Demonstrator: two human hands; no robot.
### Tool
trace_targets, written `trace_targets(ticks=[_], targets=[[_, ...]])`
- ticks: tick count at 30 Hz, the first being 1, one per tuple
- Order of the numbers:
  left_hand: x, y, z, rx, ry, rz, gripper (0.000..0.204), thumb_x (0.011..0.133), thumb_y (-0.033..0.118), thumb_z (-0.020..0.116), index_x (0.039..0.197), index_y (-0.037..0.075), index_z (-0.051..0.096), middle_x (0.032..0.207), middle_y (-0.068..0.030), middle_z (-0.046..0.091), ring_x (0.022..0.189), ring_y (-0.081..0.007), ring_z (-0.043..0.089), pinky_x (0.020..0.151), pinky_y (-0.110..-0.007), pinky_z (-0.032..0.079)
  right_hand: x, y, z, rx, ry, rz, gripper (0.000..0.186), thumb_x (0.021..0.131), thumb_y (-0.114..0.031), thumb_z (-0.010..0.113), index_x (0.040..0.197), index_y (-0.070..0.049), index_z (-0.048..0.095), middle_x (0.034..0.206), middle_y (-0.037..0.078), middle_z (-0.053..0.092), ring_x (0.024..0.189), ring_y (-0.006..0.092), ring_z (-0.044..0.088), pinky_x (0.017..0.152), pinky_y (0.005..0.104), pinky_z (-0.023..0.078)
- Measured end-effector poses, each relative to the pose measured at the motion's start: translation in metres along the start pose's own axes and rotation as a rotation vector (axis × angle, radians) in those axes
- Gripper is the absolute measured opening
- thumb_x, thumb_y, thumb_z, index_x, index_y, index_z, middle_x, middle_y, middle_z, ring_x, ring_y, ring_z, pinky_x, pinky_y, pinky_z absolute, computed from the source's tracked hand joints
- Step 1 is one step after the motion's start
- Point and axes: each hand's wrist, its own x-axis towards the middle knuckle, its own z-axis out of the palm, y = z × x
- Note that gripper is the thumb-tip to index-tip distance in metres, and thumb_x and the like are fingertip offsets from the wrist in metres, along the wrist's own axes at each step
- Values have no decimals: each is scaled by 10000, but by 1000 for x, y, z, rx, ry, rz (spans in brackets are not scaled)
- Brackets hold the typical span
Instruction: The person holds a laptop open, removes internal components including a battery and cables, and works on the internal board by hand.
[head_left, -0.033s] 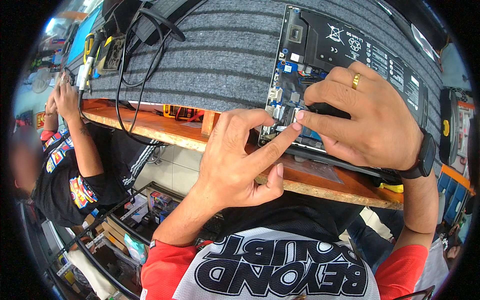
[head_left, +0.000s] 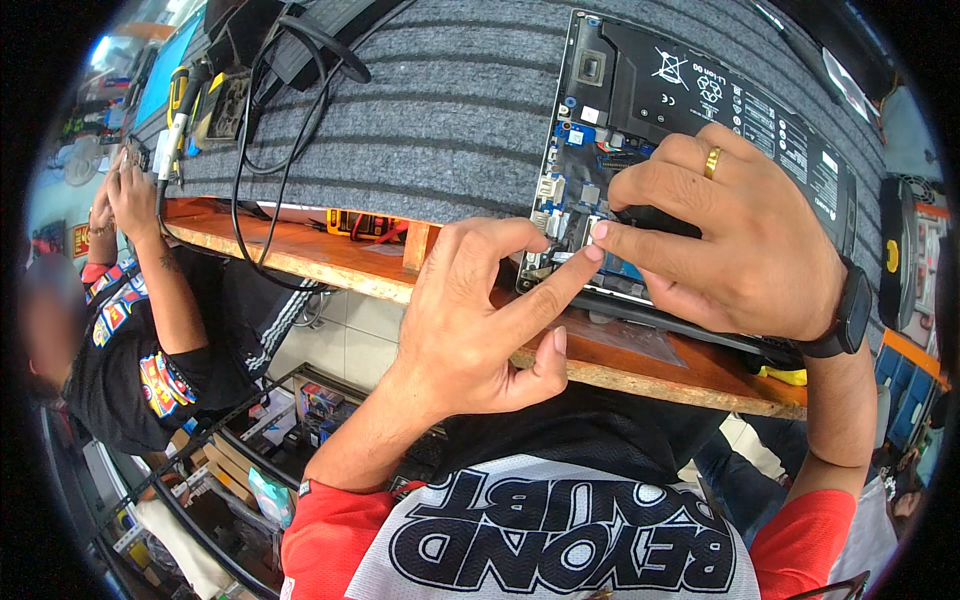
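Note:
An opened laptop (head_left: 760,110), with its black battery and blue circuit board bare, lies on a grey striped mat (head_left: 440,110) on a wooden bench (head_left: 330,262). My right hand (head_left: 740,240), with a gold ring and a black wristwatch, rests on the laptop's near part. Its index finger and thumb close around a black part (head_left: 650,218) that is mostly hidden under the hand. My left hand (head_left: 480,320) reaches up from below. Its thumb and bent finger sit at the board's near left corner, and its index fingertip touches my right index fingertip.
Another person (head_left: 130,330) in a black shirt works at the bench's left end with both hands raised. Black cables (head_left: 262,150) loop over the mat by a yellow-handled screwdriver (head_left: 176,100). Wire shelves (head_left: 240,450) with boxes stand under the bench. Blue bins (head_left: 905,390) are at the right.

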Motion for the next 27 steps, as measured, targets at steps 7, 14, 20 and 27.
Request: trace_targets(ticks=[7,14,20,27], targets=[[0,-4,-2,29,1,35,574,670,251,651,1208,70,740,1048,-171,553,934,-312,536,843,-418,445,5,1,1,6,0,-8,376,644,-109,784,1014,-88,718,1071,59,651,915,236,612,727,369,454],[0,-7,-6,8,-8,37,586,653,229,639,1209,72,737,1072,-178,550,949,-316,539,847,-427,448,13,2,-1,33,1,-18,340,646,-105,781,976,-86,701,1059,53,637,865,227,602,693,358,435],[-3,-6,-3,8,-1,30,608,625,193,616,1211,85,737,1089,-179,549,966,-321,535,861,-435,448,16,12,2,176,0,73,259,708,-120,783,946,-101,680,1039,54,623,875,245,610,729,373,471],[-5,-10,-6,-21,-6,4,632,598,163,598,1211,92,737,1121,-180,533,973,-326,528,874,-435,448,37,8,-1,176,-78,174,200,777,-137,758,922,-85,630,1029,78,604,924,303,622,791,416,492]])
